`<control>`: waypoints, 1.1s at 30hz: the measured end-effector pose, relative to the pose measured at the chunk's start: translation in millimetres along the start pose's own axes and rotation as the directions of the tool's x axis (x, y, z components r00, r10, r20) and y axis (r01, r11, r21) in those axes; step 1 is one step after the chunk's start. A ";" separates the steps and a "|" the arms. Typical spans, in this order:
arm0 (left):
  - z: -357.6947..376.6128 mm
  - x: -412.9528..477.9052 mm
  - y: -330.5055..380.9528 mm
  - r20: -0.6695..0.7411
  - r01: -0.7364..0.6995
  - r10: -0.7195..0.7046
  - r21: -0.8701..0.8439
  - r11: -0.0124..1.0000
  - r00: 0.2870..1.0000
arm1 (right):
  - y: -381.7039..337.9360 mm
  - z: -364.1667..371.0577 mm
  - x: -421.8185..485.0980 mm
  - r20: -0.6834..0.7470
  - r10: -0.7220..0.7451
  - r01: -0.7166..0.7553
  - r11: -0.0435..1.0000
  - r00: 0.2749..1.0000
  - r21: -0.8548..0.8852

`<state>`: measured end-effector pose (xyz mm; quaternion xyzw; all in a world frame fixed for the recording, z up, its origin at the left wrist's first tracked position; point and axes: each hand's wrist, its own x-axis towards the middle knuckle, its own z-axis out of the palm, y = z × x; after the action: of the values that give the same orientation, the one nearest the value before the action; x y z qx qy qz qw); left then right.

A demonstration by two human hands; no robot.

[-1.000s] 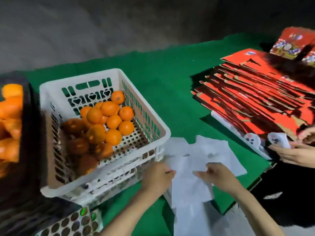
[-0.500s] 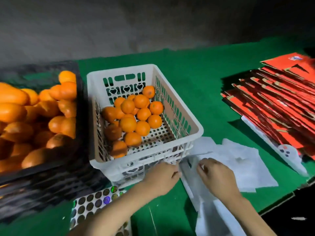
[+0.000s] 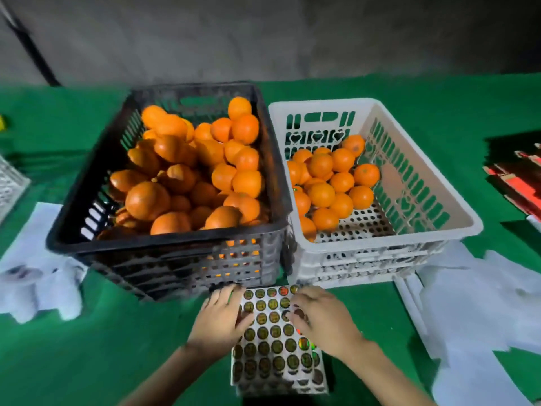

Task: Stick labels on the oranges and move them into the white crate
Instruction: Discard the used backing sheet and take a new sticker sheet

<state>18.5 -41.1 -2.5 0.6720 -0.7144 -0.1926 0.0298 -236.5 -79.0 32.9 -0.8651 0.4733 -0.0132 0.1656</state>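
Green table (image 3: pixel 87 347): your left hand (image 3: pixel 219 320) lies flat on the label sheet (image 3: pixel 272 350), right hand (image 3: pixel 322 317) curls onto it, grip unclear; oranges (image 3: pixel 190 171) fill the black crate (image 3: pixel 164 238), fewer in the white crate (image 3: pixel 380 241).

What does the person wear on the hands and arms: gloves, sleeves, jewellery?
Nothing that I can see. The left hand and the right hand have no gloves; no sleeves come into view above the wrists, and no watch, ring or bracelet shows.

Perforated white plastic crate (image 3: pixel 456 218) and slatted black plastic crate (image 3: pixel 164 238) sit on matt green cloth (image 3: pixel 87 347); glossy, iridescent round stickers on a paper sheet (image 3: pixel 275 356).
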 end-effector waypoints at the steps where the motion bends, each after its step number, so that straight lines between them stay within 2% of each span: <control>1: 5.4 -0.9 -3.4 0.036 0.027 -0.026 -0.010 1.000 0.999 | -3.6 5.9 4.5 0.040 0.007 -0.007 1.000 0.999 -0.017; 6: 18.2 -5.3 -5.7 0.130 0.019 -0.025 0.047 0.999 0.991 | -10.5 24.1 17.4 0.183 0.005 0.007 0.998 0.983 -0.067; 9: 21.2 -7.2 -4.8 0.109 0.028 -0.032 0.041 0.999 0.994 | -7.9 26.9 20.5 0.247 0.006 0.012 0.997 0.969 -0.074; 12: 24.6 -10.6 0.7 0.070 0.065 -0.067 0.034 0.997 0.995 | -7.2 26.8 24.2 0.245 0.002 0.020 0.996 0.970 -0.085; 19: 28.4 -11.3 0.7 0.005 0.086 -0.086 0.028 0.996 0.996 | -15.9 27.6 26.4 0.086 -0.044 0.050 0.996 0.995 -0.076; 24: 19.1 -11.2 5.9 -0.026 0.081 -0.080 0.044 0.996 0.996 | -26.2 30.1 24.1 0.033 -0.042 0.044 0.996 0.999 -0.076; 27: 3.7 -11.2 9.5 -0.013 0.070 -0.070 -0.001 0.998 0.997 | -33.6 25.4 19.0 -0.065 -0.049 0.043 0.995 0.997 -0.089; 29: -12.4 -15.9 11.2 0.040 0.081 -0.076 -0.143 0.986 0.996 | -41.0 14.1 15.3 -0.073 -0.021 0.022 1.000 0.997 0.010; 31: -36.3 -23.0 11.2 0.107 0.078 -0.042 -0.357 0.931 0.993 | -46.6 -6.3 12.2 0.003 0.057 -0.055 0.961 0.998 0.272; 33: -65.9 -29.6 10.5 0.143 0.049 0.025 -0.490 0.870 0.989 | -47.7 -32.9 7.7 0.063 0.056 -0.078 0.898 0.996 0.433</control>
<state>31.3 -27.6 68.1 0.6310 -0.6379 -0.4164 0.1468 -199.4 -70.7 77.3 -0.7896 0.4838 -0.0914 0.3663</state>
